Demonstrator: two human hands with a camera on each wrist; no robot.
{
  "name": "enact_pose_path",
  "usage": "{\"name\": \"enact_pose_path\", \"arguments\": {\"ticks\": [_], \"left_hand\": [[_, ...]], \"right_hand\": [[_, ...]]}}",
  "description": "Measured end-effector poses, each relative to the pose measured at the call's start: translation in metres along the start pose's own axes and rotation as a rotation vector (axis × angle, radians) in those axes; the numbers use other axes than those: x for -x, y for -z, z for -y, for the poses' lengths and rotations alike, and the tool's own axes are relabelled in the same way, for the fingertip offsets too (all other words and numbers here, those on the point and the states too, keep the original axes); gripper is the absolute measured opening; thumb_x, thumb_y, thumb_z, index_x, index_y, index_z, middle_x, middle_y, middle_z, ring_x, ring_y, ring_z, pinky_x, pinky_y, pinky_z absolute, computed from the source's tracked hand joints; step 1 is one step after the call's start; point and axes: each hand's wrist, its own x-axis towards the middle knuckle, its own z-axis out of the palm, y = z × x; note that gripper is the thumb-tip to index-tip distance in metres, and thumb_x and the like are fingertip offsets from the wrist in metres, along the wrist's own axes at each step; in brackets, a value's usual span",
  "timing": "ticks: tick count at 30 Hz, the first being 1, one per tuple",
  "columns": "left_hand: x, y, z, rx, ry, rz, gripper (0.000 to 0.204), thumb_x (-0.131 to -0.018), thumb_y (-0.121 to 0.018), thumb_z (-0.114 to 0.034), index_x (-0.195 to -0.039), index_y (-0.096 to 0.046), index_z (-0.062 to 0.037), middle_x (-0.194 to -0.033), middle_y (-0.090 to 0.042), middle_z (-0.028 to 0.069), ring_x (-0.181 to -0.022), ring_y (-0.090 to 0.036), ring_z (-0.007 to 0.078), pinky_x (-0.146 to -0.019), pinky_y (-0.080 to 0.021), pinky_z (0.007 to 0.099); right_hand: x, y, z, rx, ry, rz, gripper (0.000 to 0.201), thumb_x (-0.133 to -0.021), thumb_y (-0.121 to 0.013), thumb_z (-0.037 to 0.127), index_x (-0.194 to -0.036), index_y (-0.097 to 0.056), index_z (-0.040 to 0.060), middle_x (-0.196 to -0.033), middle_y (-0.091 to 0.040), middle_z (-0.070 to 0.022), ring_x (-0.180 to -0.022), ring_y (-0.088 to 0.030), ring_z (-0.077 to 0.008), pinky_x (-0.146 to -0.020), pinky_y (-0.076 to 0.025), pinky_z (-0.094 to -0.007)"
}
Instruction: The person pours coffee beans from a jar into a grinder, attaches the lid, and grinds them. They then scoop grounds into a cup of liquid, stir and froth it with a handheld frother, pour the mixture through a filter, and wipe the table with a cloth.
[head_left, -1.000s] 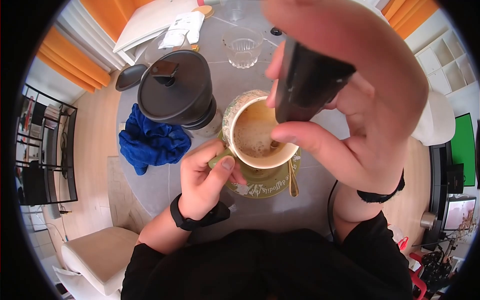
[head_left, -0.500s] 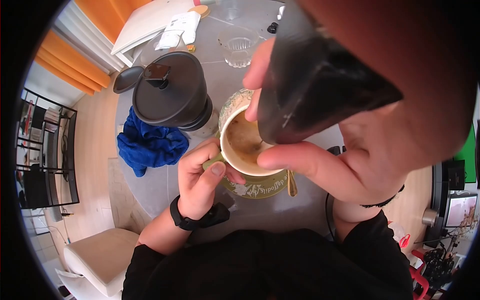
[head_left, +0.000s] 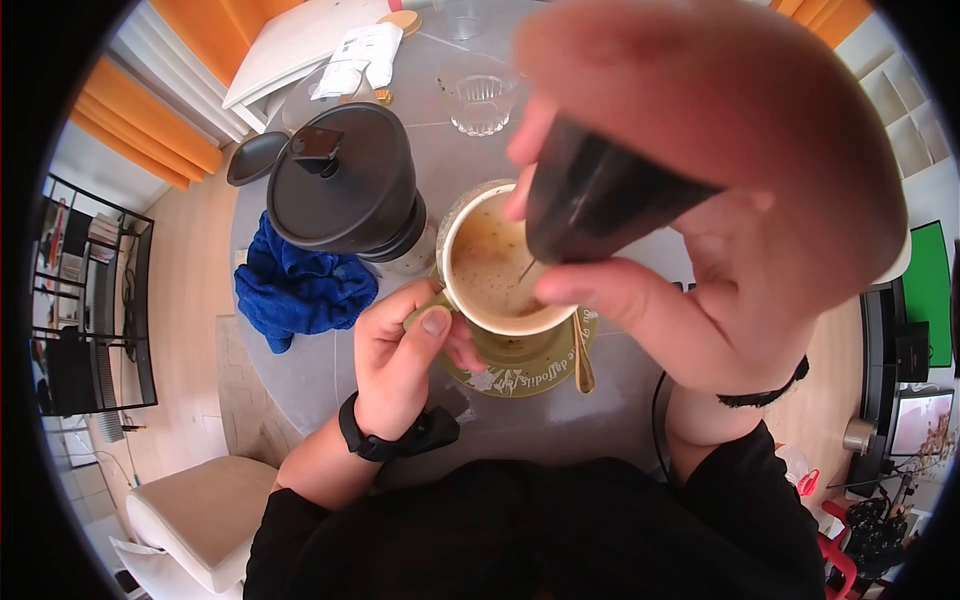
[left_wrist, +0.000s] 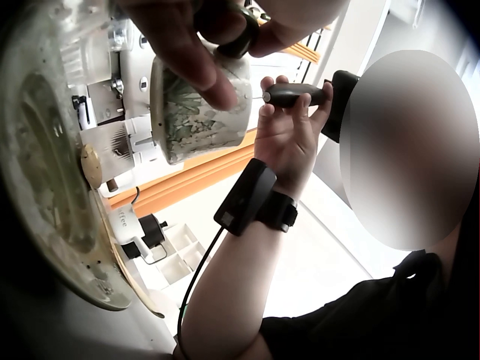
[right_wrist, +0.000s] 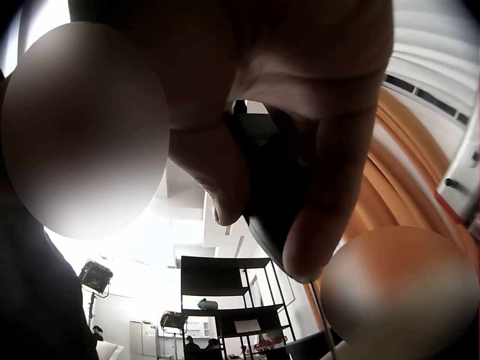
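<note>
My left hand point(head_left: 400, 345) grips the green handle of a floral cup point(left_wrist: 201, 112), which hangs above its saucer in the left wrist view. Inside is a light brown, frothy drink point(head_left: 488, 260). My right hand point(head_left: 750, 220) holds a black handheld milk frother point(head_left: 600, 195) over the cup, thumb on one side and fingers on the other. Its thin metal shaft point(right_wrist: 324, 319) runs down into the drink; the whisk end is hidden there. Under the cup lies a green saucer point(head_left: 510, 378) with white lettering, a golden spoon point(head_left: 584, 365) on its right edge.
Left of the cup stands a black-lidded grinder-like container point(head_left: 340, 185), beside a crumpled blue cloth point(head_left: 300, 285). A clear glass point(head_left: 480, 105) is behind the cup on the grey table point(head_left: 430, 150). A black dish point(head_left: 258, 158) sits at the table's left edge.
The frother rose toward the head camera and came down again, its shaft still in the cup. The cup has shifted slightly left, and the drink's surface pattern has changed.
</note>
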Motion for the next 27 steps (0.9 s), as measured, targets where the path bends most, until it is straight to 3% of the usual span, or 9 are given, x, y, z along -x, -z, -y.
{"name": "enact_pose_path", "arguments": {"ticks": [6,19,27], "left_hand": [[-0.001,0.001,-0.001,-0.032,0.08,-0.059,0.022,-0.103,-0.057,-0.015,-0.089,-0.063,0.0016,-0.077,-0.065,0.0065,-0.057,-0.065,0.0144,-0.054,-0.053,0.0247],[-0.003,-0.002,0.001,-0.107,0.08,-0.09,0.016,-0.101,-0.063,-0.013,-0.096,-0.066,0.0023,-0.074,-0.066,0.0041,-0.059,-0.065,0.0105,-0.055,-0.051,0.0219],[-0.003,-0.001,0.0,-0.078,0.101,-0.086,0.017,-0.101,-0.063,-0.013,-0.096,-0.066,0.0029,-0.076,-0.066,0.0049,-0.058,-0.066,0.0121,-0.054,-0.052,0.0224]], "right_hand": [[0.006,0.01,0.0,0.005,0.0,0.013,0.082,-0.077,-0.083,0.004,-0.147,-0.041,0.0058,-0.143,-0.052,-0.016,-0.131,-0.053,-0.0278,-0.115,-0.037,-0.0389],[-0.005,-0.002,0.011,0.034,-0.004,0.008,0.083,-0.077,-0.084,0.005,-0.147,-0.04,0.0056,-0.143,-0.051,-0.0164,-0.132,-0.053,-0.0277,-0.117,-0.036,-0.0391],[-0.012,0.003,0.018,-0.279,-0.279,0.103,0.087,-0.074,-0.085,0.003,-0.148,-0.038,0.0042,-0.123,-0.064,-0.0122,-0.115,-0.065,-0.0242,-0.109,-0.045,-0.0362]]}}
